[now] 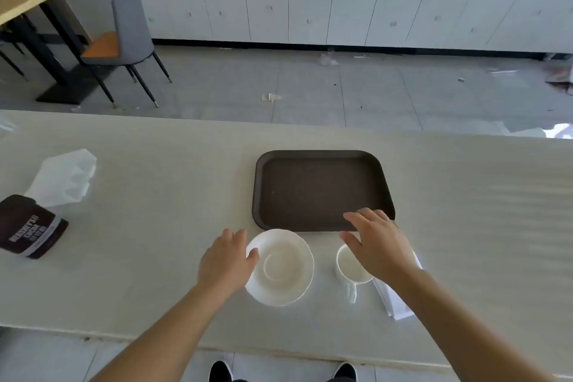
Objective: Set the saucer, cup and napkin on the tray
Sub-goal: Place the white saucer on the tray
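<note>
Head view. Nothing loaded yet: the brown tray (322,189) sits bare mid-table, long side toward the person. The white saucer (280,267) is on the table just off the tray's near-left corner. The white cup (352,265) is by the tray's near edge, handle pointing at the person. The folded white napkin (395,298) lies right of the cup, mostly hidden under the right forearm.

Risks: the right hand (378,245) hovers low over the cup, so a careless sweep could tip it or knock it into the saucer (they sit near each other). The saucer is flat on the table with little rim to pinch, so it could slip or clip the tray's raised lip.

Pose: left hand (226,260) palm down, thumb touching the saucer's left rim, fingers loose, not gripping yet. Right hand spread and relaxed, holding nothing, fingertips over the tray's near edge.

Off-task: a Hershey's cocoa pouch (29,226) and a clear plastic bag (65,177) near the table's left edge.
</note>
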Tool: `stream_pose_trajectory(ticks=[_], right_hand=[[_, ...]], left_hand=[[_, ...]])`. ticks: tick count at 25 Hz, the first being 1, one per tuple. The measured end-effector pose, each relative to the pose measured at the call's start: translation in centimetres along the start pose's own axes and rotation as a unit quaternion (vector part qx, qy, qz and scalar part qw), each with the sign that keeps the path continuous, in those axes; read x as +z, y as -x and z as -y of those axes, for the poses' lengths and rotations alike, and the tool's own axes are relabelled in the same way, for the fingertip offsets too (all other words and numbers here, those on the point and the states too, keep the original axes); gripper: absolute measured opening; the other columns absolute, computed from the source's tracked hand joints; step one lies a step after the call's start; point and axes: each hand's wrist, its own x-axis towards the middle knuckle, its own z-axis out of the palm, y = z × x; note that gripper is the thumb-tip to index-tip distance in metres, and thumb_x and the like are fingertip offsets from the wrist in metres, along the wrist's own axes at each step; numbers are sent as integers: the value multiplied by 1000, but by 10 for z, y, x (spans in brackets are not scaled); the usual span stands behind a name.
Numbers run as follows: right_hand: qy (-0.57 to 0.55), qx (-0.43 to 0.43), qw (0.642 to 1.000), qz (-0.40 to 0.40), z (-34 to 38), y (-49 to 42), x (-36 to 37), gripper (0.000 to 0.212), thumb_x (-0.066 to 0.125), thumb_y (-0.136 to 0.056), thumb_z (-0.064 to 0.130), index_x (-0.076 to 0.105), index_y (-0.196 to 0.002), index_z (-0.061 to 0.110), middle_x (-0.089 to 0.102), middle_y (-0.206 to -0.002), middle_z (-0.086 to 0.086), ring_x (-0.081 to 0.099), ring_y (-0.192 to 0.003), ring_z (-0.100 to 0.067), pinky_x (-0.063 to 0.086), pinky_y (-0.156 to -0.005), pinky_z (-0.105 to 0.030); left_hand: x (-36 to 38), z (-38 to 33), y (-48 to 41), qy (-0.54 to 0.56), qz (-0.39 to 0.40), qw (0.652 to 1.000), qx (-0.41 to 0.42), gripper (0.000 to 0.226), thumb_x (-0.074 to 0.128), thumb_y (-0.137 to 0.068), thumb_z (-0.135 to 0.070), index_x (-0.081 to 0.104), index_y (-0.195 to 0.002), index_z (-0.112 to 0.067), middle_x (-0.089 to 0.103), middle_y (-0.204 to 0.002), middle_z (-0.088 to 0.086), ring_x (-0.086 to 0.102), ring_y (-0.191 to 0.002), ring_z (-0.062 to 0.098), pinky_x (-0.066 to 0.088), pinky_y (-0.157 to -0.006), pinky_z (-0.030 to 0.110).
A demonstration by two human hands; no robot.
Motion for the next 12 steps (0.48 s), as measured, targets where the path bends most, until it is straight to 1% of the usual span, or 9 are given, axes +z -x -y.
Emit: stream_pose_trajectory(ticks=[1,2,3,5,7,9,12], right_hand=[[3,-8,1000,10,2,-1,3,42,50,-97,47,58,-132,27,63,-125,8,52,-117,-19,46,-93,-34],[5,-13,1000,23,5,-3,8,39,51,-96,47,61,-129,27,64,-120,8,53,-113,-18,46,-90,-33],[8,-28,999,30,9,-5,14,37,52,-95,47,63,-125,27,65,-115,8,53,-108,-18,46,-88,-32],[18,-49,997,60,21,-10,24,35,53,-94,48,67,-118,26,65,-107,7,52,-101,-17,46,-86,-32],[32,-67,994,77,32,-17,34,35,53,-94,51,70,-110,25,63,-102,6,49,-98,-17,47,-87,-33],[54,-74,991,99,42,-24,42,35,53,-94,51,71,-105,23,62,-100,4,47,-98,-18,44,-88,-35],[91,-83,984,128,57,-32,50,32,55,-94,48,71,-103,21,64,-101,2,46,-101,-21,40,-88,-37]], left_hand=[[2,0,0,18,10,1000,-9,35,41,-95,-45,49,-110,-15,52,-105,4,56,-93,27,47,-74,37],[6,1,0,41,17,999,-23,29,44,-95,-43,48,-98,-14,51,-98,4,54,-85,26,44,-70,36],[10,2,1,59,19,998,-30,26,46,-95,-40,45,-90,-14,50,-93,4,51,-79,26,42,-67,35],[17,2,1,84,26,995,-51,23,48,-94,-33,42,-83,-14,51,-89,4,49,-77,26,38,-66,35],[21,3,-1,104,14,993,-60,17,50,-93,-27,51,-87,-11,58,-91,6,52,-79,26,39,-67,35],[24,5,-1,138,11,988,-66,19,51,-92,-21,61,-102,-9,67,-98,7,60,-87,27,42,-69,34],[29,5,2,171,10,982,-83,28,52,-91,-17,61,-117,-11,71,-104,6,63,-93,27,41,-71,32]])
